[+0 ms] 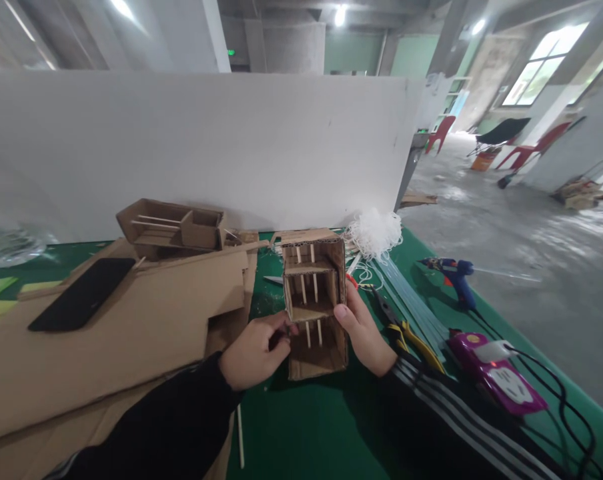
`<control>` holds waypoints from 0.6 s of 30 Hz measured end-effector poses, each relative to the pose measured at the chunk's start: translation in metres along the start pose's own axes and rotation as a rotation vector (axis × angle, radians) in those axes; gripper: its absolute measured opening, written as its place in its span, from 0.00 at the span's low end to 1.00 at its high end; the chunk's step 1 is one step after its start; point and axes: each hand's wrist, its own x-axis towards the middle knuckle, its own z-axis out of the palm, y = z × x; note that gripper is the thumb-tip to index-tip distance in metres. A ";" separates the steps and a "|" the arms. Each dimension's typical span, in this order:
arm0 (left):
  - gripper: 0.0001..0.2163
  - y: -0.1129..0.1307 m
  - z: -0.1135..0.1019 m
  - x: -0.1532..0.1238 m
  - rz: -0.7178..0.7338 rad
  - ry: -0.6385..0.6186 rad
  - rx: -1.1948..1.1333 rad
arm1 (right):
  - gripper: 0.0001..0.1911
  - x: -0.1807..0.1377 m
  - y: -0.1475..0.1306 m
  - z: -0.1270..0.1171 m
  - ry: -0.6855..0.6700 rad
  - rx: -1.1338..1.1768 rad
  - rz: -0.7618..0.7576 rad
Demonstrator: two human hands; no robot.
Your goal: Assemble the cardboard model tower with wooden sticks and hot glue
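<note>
While right fingers [343,316] grasp one cardboard box [311,309], three compartments [315,363], two sticks [316,288] in each, left fingers [275,323] touching, grip unclear.

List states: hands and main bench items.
Cardboard rack: open-fronted, held
Left hand: at rack's left edge; grip unclear
Right hand: holding rack's right side
Second cardboard box: open
Phone: flat, unlit
Glue gun: lying on its side
Power strip: plug inserted, red light lit
White string: tangled
Pliers: lying down

The right hand [369,337] is partly hidden — behind the cardboard box [311,312].
</note>
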 end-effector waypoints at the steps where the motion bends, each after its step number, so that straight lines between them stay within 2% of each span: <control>1: 0.08 0.001 0.000 -0.001 0.031 -0.002 0.087 | 0.30 0.000 0.000 0.000 -0.004 0.000 0.002; 7: 0.13 0.002 -0.001 -0.007 0.163 -0.048 0.320 | 0.29 -0.001 -0.002 0.000 -0.006 0.002 -0.006; 12: 0.11 -0.002 -0.001 -0.003 0.138 -0.091 0.337 | 0.29 0.001 -0.003 0.000 -0.013 -0.002 -0.007; 18: 0.12 -0.002 -0.001 -0.002 0.119 -0.033 0.253 | 0.31 0.000 0.000 0.000 0.002 -0.022 0.001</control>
